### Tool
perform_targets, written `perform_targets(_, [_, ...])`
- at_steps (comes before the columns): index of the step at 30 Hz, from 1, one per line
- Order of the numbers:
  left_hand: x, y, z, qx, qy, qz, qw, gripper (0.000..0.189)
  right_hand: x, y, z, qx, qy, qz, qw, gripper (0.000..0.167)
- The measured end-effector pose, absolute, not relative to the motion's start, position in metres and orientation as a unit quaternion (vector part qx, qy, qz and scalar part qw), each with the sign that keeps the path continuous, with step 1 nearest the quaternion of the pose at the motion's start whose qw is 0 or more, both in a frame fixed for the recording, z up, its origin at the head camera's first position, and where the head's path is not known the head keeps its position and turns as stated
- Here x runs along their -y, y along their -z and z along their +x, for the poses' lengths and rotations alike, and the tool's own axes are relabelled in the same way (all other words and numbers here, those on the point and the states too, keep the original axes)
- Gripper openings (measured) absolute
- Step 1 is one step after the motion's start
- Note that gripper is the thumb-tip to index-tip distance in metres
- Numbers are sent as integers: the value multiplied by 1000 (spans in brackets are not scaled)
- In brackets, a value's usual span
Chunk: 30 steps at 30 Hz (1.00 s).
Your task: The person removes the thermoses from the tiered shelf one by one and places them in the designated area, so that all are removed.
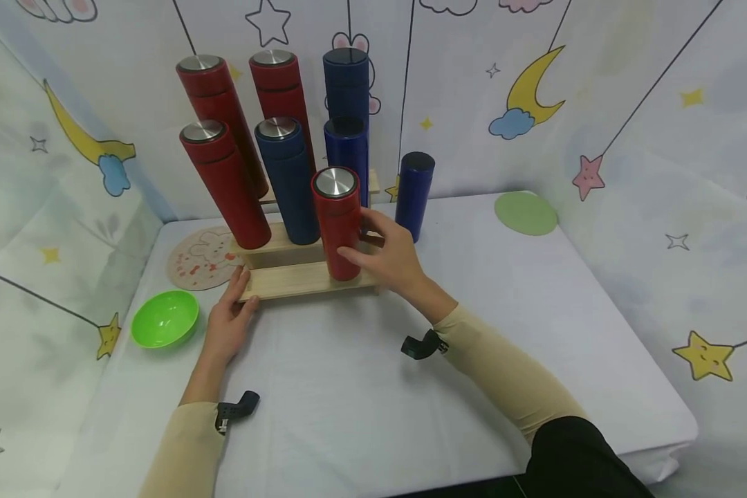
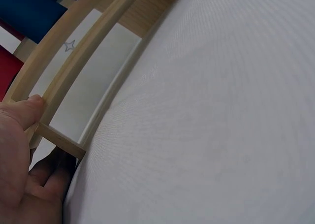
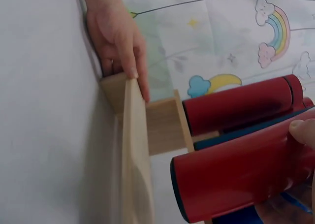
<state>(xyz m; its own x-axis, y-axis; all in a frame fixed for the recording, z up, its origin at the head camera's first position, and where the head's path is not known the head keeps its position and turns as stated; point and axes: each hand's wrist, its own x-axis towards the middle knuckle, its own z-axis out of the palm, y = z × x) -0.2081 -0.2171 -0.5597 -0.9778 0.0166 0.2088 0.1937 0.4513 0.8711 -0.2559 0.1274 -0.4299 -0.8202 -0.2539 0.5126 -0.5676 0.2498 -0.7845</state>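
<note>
My right hand point(image 1: 392, 252) grips a red thermos flask point(image 1: 341, 232) with a silver lid top, near the right end of a stepped wooden rack point(image 1: 292, 280). In the right wrist view the base of this flask is apart from the rack's front step. My left hand point(image 1: 227, 325) holds the rack's left end; in the left wrist view the thumb point(image 2: 32, 108) lies on the wood and the fingers are partly hidden behind the end piece. On the step behind stand a red flask point(image 1: 230, 187), a dark blue flask point(image 1: 289, 183) and a bright blue flask point(image 1: 346, 155).
Higher at the back are two red flasks point(image 1: 220, 104) and a dark blue one point(image 1: 346, 83). A blue flask point(image 1: 415, 197) stands on the table right of the rack. Around are a green bowl point(image 1: 164, 319), a round patterned mat point(image 1: 193, 259) and a green mat point(image 1: 526, 213).
</note>
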Motion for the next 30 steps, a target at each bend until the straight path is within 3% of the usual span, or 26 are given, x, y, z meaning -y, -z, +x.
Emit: perform_targets(30, [217,559,-209,844,528,-57,76,63,-216,426,-265,800,-524,202,211,60])
